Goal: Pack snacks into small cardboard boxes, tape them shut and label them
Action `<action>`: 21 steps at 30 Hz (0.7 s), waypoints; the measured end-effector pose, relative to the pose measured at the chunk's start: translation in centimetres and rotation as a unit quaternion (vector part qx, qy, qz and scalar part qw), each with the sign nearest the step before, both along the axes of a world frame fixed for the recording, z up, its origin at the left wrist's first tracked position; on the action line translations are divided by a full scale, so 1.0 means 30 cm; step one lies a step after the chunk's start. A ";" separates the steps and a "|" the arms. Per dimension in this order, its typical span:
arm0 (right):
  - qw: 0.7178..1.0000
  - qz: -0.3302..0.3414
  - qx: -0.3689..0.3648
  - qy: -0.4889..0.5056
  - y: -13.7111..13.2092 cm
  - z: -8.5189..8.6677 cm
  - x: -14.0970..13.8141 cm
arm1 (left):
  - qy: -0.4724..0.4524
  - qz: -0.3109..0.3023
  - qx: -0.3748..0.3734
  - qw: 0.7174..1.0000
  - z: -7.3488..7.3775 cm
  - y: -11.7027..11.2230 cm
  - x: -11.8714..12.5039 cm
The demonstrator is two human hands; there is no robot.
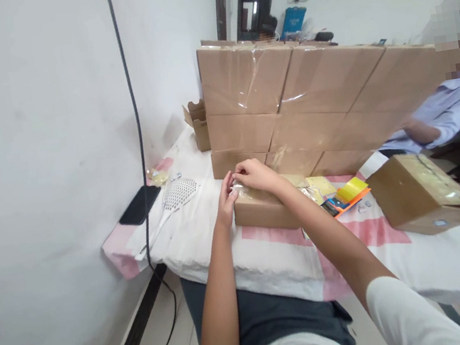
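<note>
Head view: a cardboard box (262, 214) lies on the cloth-covered table (278, 266), just before the stacked cartons (279, 96). The hands are close together at its left end, left hand (226, 196) against the side, right hand (256, 173) bent-fingered over the clear tape (245, 193); firmness of grip cannot be told. Judged stiff-walled, slick where taped, weight uncertain; best held by both ends. Cartons bound the far side, the tape dispenser (346, 198) the right; more room leftward, towards the swatter (180, 194).
</note>
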State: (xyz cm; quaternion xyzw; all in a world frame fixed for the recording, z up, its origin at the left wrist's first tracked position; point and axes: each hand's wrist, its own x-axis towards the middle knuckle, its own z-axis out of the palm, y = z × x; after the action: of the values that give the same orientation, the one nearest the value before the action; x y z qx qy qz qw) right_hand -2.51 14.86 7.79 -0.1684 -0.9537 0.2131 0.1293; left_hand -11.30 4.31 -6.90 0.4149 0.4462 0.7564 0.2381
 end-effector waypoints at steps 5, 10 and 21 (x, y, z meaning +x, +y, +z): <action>1.000 0.000 -0.004 -0.018 0.002 0.003 0.001 | -0.003 0.012 -0.025 1.000 0.021 -0.005 0.008; 1.000 0.008 -0.022 -0.007 -0.003 0.007 0.010 | 0.003 0.034 -0.036 0.999 0.036 -0.013 0.029; 0.999 0.023 0.030 -0.012 -0.004 -0.008 0.017 | 0.272 0.290 -0.101 0.912 0.192 -0.154 0.208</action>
State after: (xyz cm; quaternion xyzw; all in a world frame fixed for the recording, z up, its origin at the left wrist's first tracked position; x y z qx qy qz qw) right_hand -2.00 14.75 7.56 -0.1454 -0.9647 0.1852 0.1180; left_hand -5.05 -0.31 -1.12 0.4311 0.6683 0.6007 -0.0816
